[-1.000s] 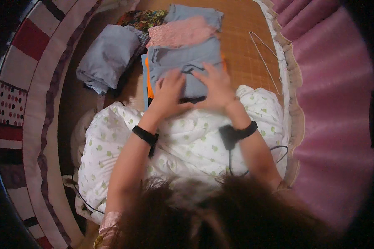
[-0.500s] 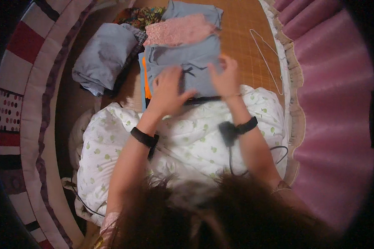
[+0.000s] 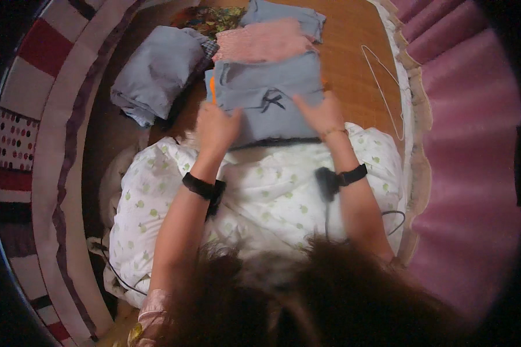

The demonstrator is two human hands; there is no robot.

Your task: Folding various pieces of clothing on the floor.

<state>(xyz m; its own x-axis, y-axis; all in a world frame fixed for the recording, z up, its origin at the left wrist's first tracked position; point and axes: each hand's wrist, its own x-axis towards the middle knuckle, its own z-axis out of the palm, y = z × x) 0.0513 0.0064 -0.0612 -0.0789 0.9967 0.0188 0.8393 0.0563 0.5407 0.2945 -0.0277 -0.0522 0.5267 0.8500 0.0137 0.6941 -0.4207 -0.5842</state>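
Note:
A folded blue-grey garment [image 3: 266, 124] with a small dark drawstring bow lies in front of me on top of a stack, with bits of orange cloth [image 3: 212, 91] showing at its edges. My left hand [image 3: 217, 130] grips the stack's left side, thumb on top and fingers down along the edge. On the opposite side my right hand [image 3: 325, 115] holds it the same way, slightly farther from me. The fingertips of both hands are hidden by the cloth. Black bands with small dark boxes are strapped round my wrists.
Beyond the stack lie a folded pink textured garment [image 3: 263, 41], a blue-grey one [image 3: 286, 17] and a dark patterned cloth [image 3: 211, 20]. A folded grey pile [image 3: 156, 72] sits at the left. A white hanger [image 3: 382, 87] lies right. White printed bedding [image 3: 278, 191] bunches under my forearms.
My hands have parted from the garment's top and settled on its left and right sides. The whole view has shifted a little, so the things appear farther right.

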